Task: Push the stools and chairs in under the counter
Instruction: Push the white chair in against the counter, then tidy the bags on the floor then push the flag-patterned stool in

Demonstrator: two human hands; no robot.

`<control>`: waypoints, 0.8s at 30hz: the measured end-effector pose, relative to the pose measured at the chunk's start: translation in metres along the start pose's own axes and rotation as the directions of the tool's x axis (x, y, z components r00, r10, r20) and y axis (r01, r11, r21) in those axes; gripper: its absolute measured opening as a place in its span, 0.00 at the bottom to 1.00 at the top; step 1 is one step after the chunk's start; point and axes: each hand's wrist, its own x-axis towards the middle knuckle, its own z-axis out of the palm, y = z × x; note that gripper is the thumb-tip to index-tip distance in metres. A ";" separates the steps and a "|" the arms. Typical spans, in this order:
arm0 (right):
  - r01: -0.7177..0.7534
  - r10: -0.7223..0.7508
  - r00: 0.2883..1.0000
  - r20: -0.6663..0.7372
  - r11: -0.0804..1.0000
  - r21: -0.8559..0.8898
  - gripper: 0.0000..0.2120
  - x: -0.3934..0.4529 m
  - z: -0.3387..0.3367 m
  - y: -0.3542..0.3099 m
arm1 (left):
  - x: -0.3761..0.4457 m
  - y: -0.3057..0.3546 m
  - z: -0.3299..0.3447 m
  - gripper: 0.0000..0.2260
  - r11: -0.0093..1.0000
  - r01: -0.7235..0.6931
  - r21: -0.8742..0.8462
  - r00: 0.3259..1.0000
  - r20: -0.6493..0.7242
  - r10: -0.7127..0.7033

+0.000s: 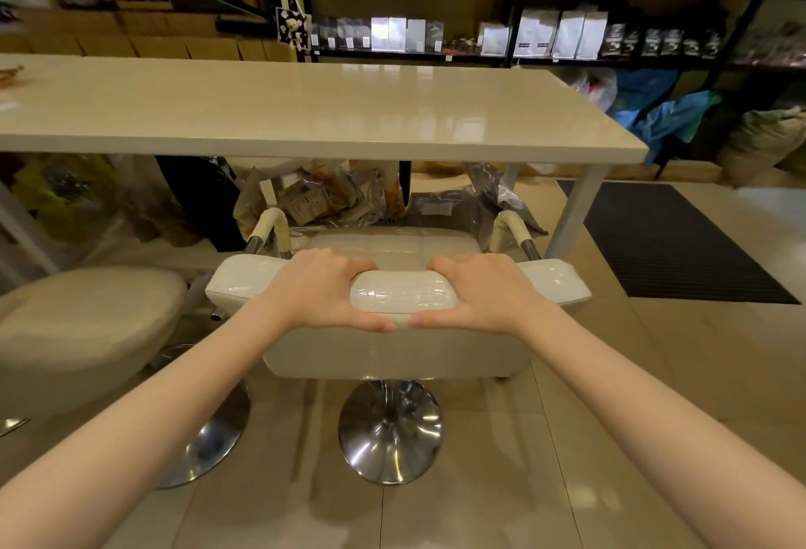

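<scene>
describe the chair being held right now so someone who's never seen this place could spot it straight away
Start at the long cream counter. The chair stands on the near side, close to its right end, on a chrome pedestal base. Unlike the plain rounded stool to its left, it has a quilted glossy backrest and padded armrests.

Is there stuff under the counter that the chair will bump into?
Maybe. Both hands, left hand and right hand, grip the chair backrest. Bags sit piled under the counter, straight ahead of its seat, between its armrests.
</scene>
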 end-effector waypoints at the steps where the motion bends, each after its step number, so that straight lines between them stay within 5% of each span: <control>1: -0.005 0.005 1.000 0.008 1.000 0.009 0.35 0.000 0.000 0.000 | -0.001 0.000 0.001 0.42 1.000 0.005 0.005 1.000 0.000 -0.005; 10: -0.101 0.081 0.995 0.061 0.876 0.471 0.37 -0.008 -0.024 0.012 | 0.017 -0.003 -0.020 0.49 0.957 0.167 -0.237 0.952 0.290 -0.095; 16: -0.183 0.287 0.952 -0.106 0.812 0.555 0.38 -0.031 -0.044 0.068 | 0.079 0.041 -0.042 0.42 0.907 0.079 -0.413 0.996 0.075 -0.052; 24: -0.319 0.503 0.828 -0.248 0.786 0.529 0.35 -0.072 -0.061 0.184 | 0.204 0.146 -0.020 0.34 0.970 -0.039 -0.241 0.993 0.099 0.064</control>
